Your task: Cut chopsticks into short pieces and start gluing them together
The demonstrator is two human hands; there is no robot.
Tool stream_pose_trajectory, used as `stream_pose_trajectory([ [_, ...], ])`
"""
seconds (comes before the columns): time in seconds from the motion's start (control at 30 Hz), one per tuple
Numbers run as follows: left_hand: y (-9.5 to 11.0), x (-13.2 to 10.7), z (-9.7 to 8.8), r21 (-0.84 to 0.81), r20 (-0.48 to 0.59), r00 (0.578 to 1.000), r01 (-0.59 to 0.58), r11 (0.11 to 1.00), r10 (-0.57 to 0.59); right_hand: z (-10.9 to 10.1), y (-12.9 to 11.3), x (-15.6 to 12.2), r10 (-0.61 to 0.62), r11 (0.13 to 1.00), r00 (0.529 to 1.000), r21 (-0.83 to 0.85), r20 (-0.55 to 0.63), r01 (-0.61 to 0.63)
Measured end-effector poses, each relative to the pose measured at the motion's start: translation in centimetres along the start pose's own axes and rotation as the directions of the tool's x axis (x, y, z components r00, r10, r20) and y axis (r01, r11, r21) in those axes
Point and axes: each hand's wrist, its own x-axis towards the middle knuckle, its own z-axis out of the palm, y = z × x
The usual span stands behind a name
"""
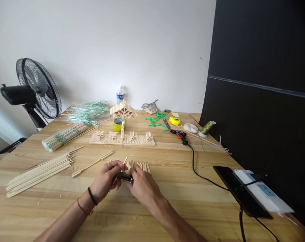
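In the head view my left hand point(110, 178) is closed around a small black-handled hand tool point(124, 176) with a metal pivot; its exact kind does not show. My right hand point(144, 184) is closed at the tool's right end, fingers curled, and what they pinch is hidden. Just beyond my hands lies a row of short wooden sticks point(144, 166). One thin stick point(125, 160) pokes up beside my left fingers. Farther back, a flat stick-built base point(109, 139) carries small stick clusters, and a tree-like stick model point(123, 112) rises at its middle.
Long sticks point(41, 173) lie at left, near a joined stick piece point(92, 164). Behind are wrapped stick bundles point(66, 134), green tape point(117, 125) and a bottle point(120, 95). At right lie a glue gun point(179, 135) with cord, yellow tape measure point(175, 121), phone point(240, 191) and power strip point(263, 191).
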Motion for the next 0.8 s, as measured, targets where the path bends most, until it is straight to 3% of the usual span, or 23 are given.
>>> stream_pose_trajectory([
  [0.4,-0.1,-0.1,0.1,0.003,-0.020,0.999,-0.048,0.999,0.048,0.4,-0.2,0.0,0.000,0.999,0.999,-0.033,-0.038,-0.002],
  [0.6,0.8,-0.3,-0.4,0.337,0.048,0.995,-0.103,0.936,0.092,-0.3,0.4,0.1,0.013,1.000,0.996,-0.024,-0.086,-0.015],
  [0.8,1.4,-0.6,-0.7,0.549,0.093,0.980,-0.198,0.812,0.176,-0.5,0.6,0.0,-0.010,1.000,0.992,-0.019,-0.124,0.007],
])
